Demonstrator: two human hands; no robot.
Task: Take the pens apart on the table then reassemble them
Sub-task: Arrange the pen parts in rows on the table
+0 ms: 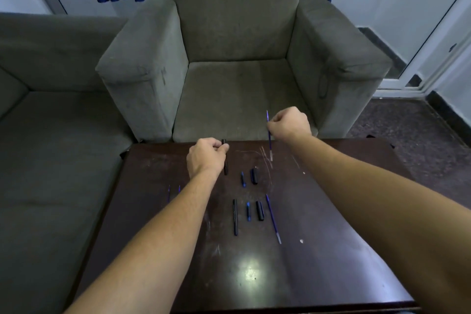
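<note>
The left hand (205, 154) was curled tight around a black pen barrel (225, 160) near the far edge of the dark table (331, 211). The right hand (289, 122), raised above that edge, pinched a thin blue refill (269, 139) between closed fingers. A second barrel (235, 216), two caps (259, 210), two tips (248, 211) and another refill (273, 219) lay loose on the table.

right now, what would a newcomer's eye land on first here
The two hands at the table's far edge: the left hand grips a black barrel, the right hand pinches a blue refill. Then the loose pen parts lined up mid-table, and the grey armchair behind.
</note>
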